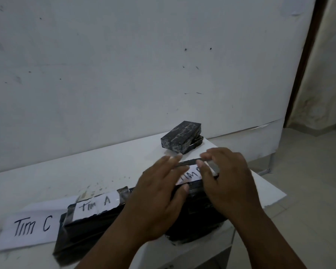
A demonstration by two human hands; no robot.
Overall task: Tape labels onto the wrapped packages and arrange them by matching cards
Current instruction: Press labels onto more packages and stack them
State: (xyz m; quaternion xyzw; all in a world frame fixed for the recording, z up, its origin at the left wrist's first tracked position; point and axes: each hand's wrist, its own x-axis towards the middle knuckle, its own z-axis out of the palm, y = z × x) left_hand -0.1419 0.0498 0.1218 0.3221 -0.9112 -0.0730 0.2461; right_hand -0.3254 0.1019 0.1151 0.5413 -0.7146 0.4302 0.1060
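Black-wrapped package (200, 206) lies at the near right of the white counter (85, 171), a paper label (188, 176) reading "Tim" on its top. The left hand (159, 199) lies on it, fingers straight and spread, beside the label. The right hand (227, 177) pinches the label's right end. Touching on the left: a package labelled "Tim A" (96, 207), then a "Tim C" card (32, 227). Far right, a small black stack (182, 136)
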